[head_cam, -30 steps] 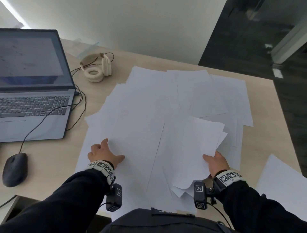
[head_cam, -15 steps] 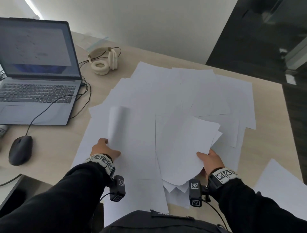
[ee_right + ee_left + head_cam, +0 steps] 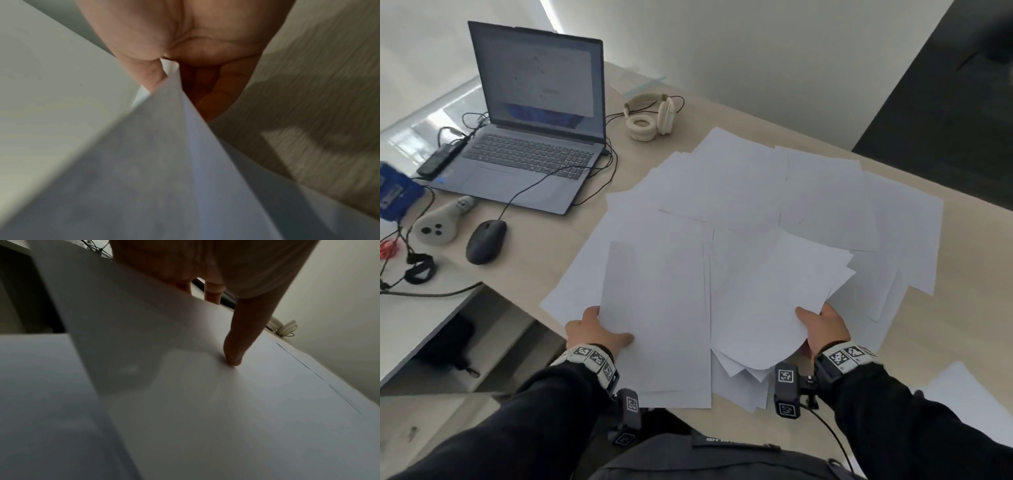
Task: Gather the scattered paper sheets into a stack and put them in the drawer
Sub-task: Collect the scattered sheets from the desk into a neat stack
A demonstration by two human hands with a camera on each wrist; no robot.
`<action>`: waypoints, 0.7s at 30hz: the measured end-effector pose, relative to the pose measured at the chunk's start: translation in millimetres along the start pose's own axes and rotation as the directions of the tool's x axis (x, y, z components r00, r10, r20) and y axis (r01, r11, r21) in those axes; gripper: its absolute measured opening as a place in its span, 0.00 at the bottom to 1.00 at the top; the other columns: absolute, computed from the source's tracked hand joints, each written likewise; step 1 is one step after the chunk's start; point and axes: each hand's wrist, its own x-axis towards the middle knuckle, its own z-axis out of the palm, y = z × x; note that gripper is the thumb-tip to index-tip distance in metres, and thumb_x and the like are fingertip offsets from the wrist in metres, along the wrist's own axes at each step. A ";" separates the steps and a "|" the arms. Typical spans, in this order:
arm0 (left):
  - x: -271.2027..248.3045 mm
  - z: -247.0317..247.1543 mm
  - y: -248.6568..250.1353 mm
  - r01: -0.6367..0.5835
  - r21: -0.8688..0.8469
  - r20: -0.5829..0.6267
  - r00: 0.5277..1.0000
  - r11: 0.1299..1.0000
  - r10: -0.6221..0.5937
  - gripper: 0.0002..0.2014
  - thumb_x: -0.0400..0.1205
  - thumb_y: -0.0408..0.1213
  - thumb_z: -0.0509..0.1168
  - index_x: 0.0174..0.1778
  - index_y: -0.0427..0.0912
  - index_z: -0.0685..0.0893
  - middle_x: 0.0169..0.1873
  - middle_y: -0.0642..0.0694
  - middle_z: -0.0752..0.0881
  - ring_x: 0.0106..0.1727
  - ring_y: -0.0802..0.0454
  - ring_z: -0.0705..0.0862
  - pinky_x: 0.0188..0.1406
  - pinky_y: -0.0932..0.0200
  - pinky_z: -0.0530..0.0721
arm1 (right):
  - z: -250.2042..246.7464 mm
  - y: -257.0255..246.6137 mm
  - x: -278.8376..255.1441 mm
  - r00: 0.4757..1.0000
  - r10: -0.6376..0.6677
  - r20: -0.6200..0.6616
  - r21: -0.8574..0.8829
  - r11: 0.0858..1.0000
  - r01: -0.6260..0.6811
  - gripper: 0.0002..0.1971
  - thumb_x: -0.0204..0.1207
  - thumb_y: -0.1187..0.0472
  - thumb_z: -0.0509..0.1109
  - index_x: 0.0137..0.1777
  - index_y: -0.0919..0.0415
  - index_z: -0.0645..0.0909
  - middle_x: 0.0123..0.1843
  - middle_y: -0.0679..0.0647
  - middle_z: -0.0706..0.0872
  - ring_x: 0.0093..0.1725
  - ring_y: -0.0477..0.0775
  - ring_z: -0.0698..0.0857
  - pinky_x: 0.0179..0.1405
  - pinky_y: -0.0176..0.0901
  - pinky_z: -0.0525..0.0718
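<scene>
Right hand [image 3: 825, 330] pinches a fanned bundle of white paper sheets [image 3: 767, 291]; left hand [image 3: 594, 334] pinches one flat white sheet [image 3: 654, 308] w/ thumb on top, above the pale wood surface [image 3: 544, 253]. Best: slide sheet onto bundle, align edges, avoid creasing.

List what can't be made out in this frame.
- Drawer: in no view.
- Left hand fingers: head view, under its held sheet.
- Right hand fingers: head view, behind its bundle.
- Sheet count: overlaps hide it.
- Laptop screen text: too small.
</scene>
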 end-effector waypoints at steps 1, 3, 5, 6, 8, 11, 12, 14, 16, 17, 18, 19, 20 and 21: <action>-5.7 1.5 -4.5 0.021 0.046 -0.030 0.999 0.999 -0.020 0.44 0.63 0.48 0.81 0.75 0.51 0.70 0.68 0.37 0.70 0.63 0.34 0.78 0.65 0.45 0.79 | -0.8 -0.1 -0.2 1.000 -0.009 -0.001 -0.015 1.000 0.009 0.06 0.75 0.60 0.71 0.50 0.51 0.82 0.51 0.53 0.89 0.53 0.62 0.88 0.63 0.62 0.84; -14.6 4.5 -13.3 0.060 0.070 -0.090 0.994 0.996 -0.053 0.47 0.61 0.50 0.81 0.76 0.57 0.67 0.74 0.39 0.63 0.69 0.32 0.73 0.69 0.42 0.76 | -2.3 -0.5 -1.1 1.000 -0.019 -0.001 -0.035 0.999 0.019 0.04 0.75 0.60 0.71 0.47 0.51 0.82 0.50 0.52 0.89 0.52 0.62 0.88 0.62 0.62 0.84; -20.9 8.3 -21.2 0.090 0.003 -0.105 0.991 0.996 -0.089 0.51 0.61 0.49 0.82 0.78 0.61 0.60 0.78 0.41 0.55 0.70 0.30 0.72 0.69 0.39 0.76 | -4.1 0.3 -1.4 1.000 -0.030 0.009 -0.048 0.998 0.030 0.03 0.75 0.60 0.70 0.45 0.50 0.82 0.49 0.52 0.90 0.51 0.62 0.88 0.61 0.63 0.84; -23.7 9.7 -24.0 0.103 -0.045 -0.099 0.989 0.994 -0.107 0.53 0.62 0.47 0.82 0.79 0.61 0.57 0.79 0.41 0.52 0.69 0.30 0.73 0.68 0.40 0.77 | -4.7 -0.2 -2.5 0.999 -0.035 0.010 -0.056 0.998 0.035 0.03 0.75 0.59 0.70 0.45 0.50 0.82 0.48 0.52 0.90 0.51 0.62 0.88 0.61 0.62 0.84; -30.4 10.2 -25.5 0.140 -0.164 -0.067 0.986 0.977 -0.153 0.54 0.64 0.41 0.82 0.81 0.58 0.56 0.79 0.39 0.52 0.66 0.32 0.75 0.69 0.43 0.75 | -6.5 -0.9 -4.7 0.999 -0.053 0.008 -0.074 0.996 0.053 0.04 0.76 0.60 0.70 0.49 0.52 0.82 0.47 0.50 0.89 0.51 0.61 0.88 0.62 0.60 0.84; -33.3 8.2 -28.7 0.239 -0.198 -0.014 0.969 0.951 -0.246 0.52 0.66 0.37 0.82 0.81 0.52 0.57 0.73 0.34 0.64 0.58 0.37 0.76 0.62 0.47 0.78 | -10.2 -3.0 -6.9 0.996 -0.088 0.008 -0.075 0.993 0.089 0.06 0.78 0.62 0.68 0.54 0.56 0.82 0.47 0.52 0.87 0.50 0.60 0.86 0.58 0.52 0.84; -33.0 6.2 -30.7 0.259 -0.211 0.006 0.965 0.943 -0.264 0.48 0.67 0.36 0.81 0.79 0.48 0.61 0.71 0.33 0.69 0.54 0.38 0.77 0.58 0.49 0.79 | -12.1 -4.0 -8.4 0.995 -0.100 0.010 -0.077 0.992 0.101 0.06 0.79 0.62 0.68 0.54 0.56 0.81 0.47 0.53 0.87 0.49 0.60 0.86 0.55 0.49 0.82; -29.3 1.3 -32.5 0.266 -0.236 0.094 0.963 0.934 -0.251 0.36 0.70 0.31 0.79 0.73 0.38 0.70 0.66 0.33 0.79 0.51 0.39 0.80 0.58 0.50 0.80 | -16.4 -3.6 -9.7 0.994 -0.113 0.006 -0.075 0.991 0.113 0.06 0.79 0.63 0.67 0.55 0.57 0.80 0.47 0.53 0.86 0.47 0.58 0.84 0.51 0.46 0.80; -29.4 -2.6 -31.9 0.272 -0.104 0.209 0.946 0.957 -0.247 0.24 0.77 0.32 0.74 0.69 0.32 0.78 0.65 0.34 0.82 0.60 0.39 0.82 0.61 0.53 0.78 | -20.9 -1.9 -9.8 0.994 -0.113 -0.005 -0.074 0.991 0.112 0.07 0.79 0.64 0.66 0.55 0.57 0.81 0.48 0.54 0.86 0.47 0.58 0.84 0.50 0.45 0.79; -30.3 -3.8 -29.9 0.246 -0.014 0.240 0.942 0.969 -0.235 0.21 0.80 0.33 0.71 0.68 0.29 0.80 0.66 0.33 0.82 0.64 0.39 0.82 0.62 0.54 0.78 | -23.0 -1.1 -9.9 0.994 -0.108 -0.013 -0.075 0.991 0.106 0.07 0.79 0.65 0.66 0.55 0.58 0.81 0.49 0.55 0.86 0.47 0.59 0.84 0.50 0.45 0.79; -32.7 -5.1 -27.5 0.243 0.004 0.259 0.937 0.970 -0.235 0.20 0.81 0.33 0.69 0.67 0.27 0.80 0.67 0.32 0.81 0.67 0.38 0.81 0.62 0.53 0.78 | -25.3 -0.1 -9.3 0.995 -0.100 -0.019 -0.079 0.992 0.099 0.07 0.79 0.65 0.65 0.55 0.58 0.80 0.49 0.55 0.86 0.47 0.60 0.84 0.50 0.45 0.79; -30.2 -5.0 -26.5 0.245 -0.012 0.275 0.933 0.969 -0.233 0.21 0.81 0.32 0.68 0.69 0.26 0.79 0.69 0.30 0.80 0.69 0.36 0.80 0.62 0.51 0.79 | -27.6 0.9 -9.3 0.995 -0.092 -0.023 -0.090 0.992 0.089 0.07 0.79 0.66 0.64 0.55 0.58 0.80 0.49 0.56 0.86 0.47 0.60 0.83 0.49 0.45 0.78; -30.4 -4.2 -26.5 0.225 -0.029 0.290 0.934 0.974 -0.207 0.23 0.82 0.30 0.67 0.72 0.26 0.76 0.71 0.29 0.78 0.72 0.34 0.78 0.63 0.49 0.79 | -29.7 1.4 -10.0 0.996 -0.088 -0.026 -0.103 0.991 0.085 0.07 0.79 0.66 0.64 0.54 0.58 0.80 0.49 0.56 0.85 0.47 0.60 0.83 0.48 0.44 0.77; -30.1 -3.2 -26.3 0.206 -0.022 0.298 0.935 0.978 -0.190 0.25 0.82 0.29 0.67 0.75 0.27 0.73 0.73 0.29 0.76 0.74 0.34 0.76 0.67 0.48 0.79 | -31.9 1.9 -11.1 0.996 -0.084 -0.030 -0.120 0.990 0.080 0.07 0.79 0.67 0.63 0.54 0.59 0.79 0.49 0.56 0.85 0.46 0.60 0.82 0.46 0.44 0.76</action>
